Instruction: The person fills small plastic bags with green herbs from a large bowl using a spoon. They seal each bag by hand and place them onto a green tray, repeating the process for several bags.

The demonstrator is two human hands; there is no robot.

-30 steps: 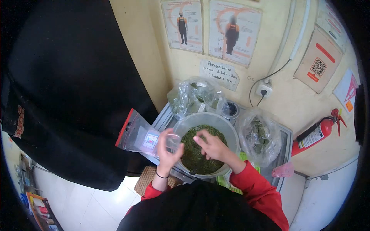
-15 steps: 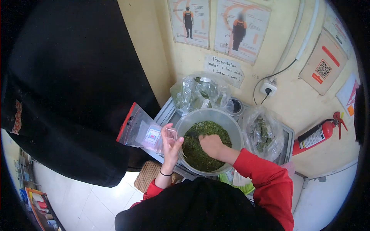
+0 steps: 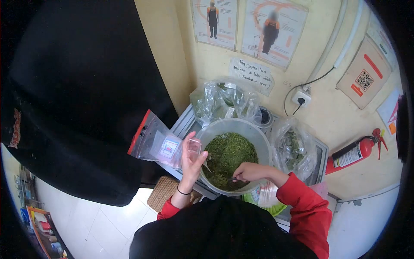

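Note:
A large translucent tub [image 3: 264, 144] holds chopped green herbs [image 3: 230, 151]. My right hand [image 3: 252, 172] is closed on the dark handle of a utensil [image 3: 234, 178]; its far end is among the herbs near the tub's front edge and hard to make out. At the tub's left rim, my left hand [image 3: 189, 162] holds a small clear plastic container [image 3: 194, 146] between thumb and fingers. Just left of that hand lies a clear zip bag [image 3: 151, 142] with a red top edge and a white label.
Plastic bags of greens stand behind [image 3: 209, 101] and right [image 3: 293, 144] of the tub. A dark-filled cup [image 3: 264, 116] sits behind it. Green packaging [image 3: 276, 210] lies in front. A fire extinguisher [image 3: 355, 152] is at the right wall, a woven stool [image 3: 164, 193] below left.
My right hand has moved from the middle of the tub toward its front edge, and the utensil's handle now shows. My left hand keeps its hold on the container.

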